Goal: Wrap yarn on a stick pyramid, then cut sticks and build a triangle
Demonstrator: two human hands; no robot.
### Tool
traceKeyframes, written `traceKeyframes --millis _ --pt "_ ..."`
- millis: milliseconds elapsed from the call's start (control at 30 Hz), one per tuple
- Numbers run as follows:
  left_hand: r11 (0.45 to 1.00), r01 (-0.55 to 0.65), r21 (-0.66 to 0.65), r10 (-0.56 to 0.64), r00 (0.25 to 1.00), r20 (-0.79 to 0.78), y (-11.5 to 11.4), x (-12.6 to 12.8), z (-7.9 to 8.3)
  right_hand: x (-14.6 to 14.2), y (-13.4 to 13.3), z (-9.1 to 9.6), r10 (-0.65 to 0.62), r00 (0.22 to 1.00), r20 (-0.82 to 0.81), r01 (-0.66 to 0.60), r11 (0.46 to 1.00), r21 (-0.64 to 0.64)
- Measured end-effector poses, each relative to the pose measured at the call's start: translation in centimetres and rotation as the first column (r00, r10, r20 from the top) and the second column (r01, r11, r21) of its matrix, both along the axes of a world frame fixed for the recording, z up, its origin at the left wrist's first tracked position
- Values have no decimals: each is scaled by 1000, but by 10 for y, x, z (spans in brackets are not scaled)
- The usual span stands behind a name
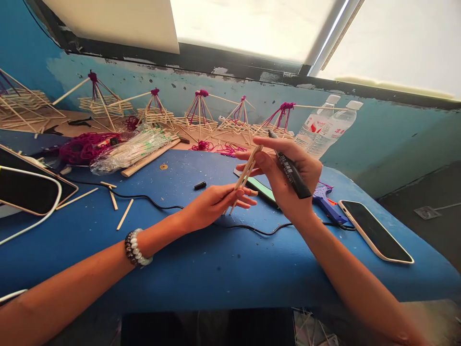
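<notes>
Head cam: thin pale wooden sticks (246,168) slant upper right to lower left between hands, top end pinched in curled right hand (290,177), lower part held by half-closed left hand (212,204); slim black marker pen (292,168) also gripped in right, angled across sticks.

Black marker (292,169) with wooden sticks (246,173)

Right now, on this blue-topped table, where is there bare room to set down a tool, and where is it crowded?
Bare blue tabletop runs along the near edge, below the thin black cable and between both forearms. Crowded: the far left, with plastic-bagged wooden sticks and dark purple yarn; and right, around the blue glue gun and black-screened phone.
</notes>
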State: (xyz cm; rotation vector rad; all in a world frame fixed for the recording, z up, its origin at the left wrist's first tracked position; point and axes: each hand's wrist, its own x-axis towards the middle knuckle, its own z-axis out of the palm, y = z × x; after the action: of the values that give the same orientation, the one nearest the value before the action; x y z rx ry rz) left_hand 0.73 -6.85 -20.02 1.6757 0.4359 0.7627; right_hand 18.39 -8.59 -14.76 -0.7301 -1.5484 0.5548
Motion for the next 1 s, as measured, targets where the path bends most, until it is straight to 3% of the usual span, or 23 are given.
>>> traceKeyframes --millis 200,500,633,767,900,1000 --pt "998 55 -13 -56 998 -16 1 1 -5 -2 -2 4 35 999 -11 -35 999 13" --pt "998 70 -1 -70 997 -18 2 -2 16 6 7 5 -2 999 -51 3 1000 0" --pt "997 -69 -28 68 997 -33 17 -10 15 19 29 -6 -16 984 -179 7 999 -52" --pt "952 -292 93 304 939 -163 27 -20 13 26 45 -17 -54 956 -290 0 983 -185" --pt "910 -330 253 393 880 -266 32 -33 18 31 51 -22 -68 947 -314 -52 932 -359" --pt "902 -317 292 407 850 -333 36 -44 24 35 53 -23 -43 966 -256 -86 879 -469"
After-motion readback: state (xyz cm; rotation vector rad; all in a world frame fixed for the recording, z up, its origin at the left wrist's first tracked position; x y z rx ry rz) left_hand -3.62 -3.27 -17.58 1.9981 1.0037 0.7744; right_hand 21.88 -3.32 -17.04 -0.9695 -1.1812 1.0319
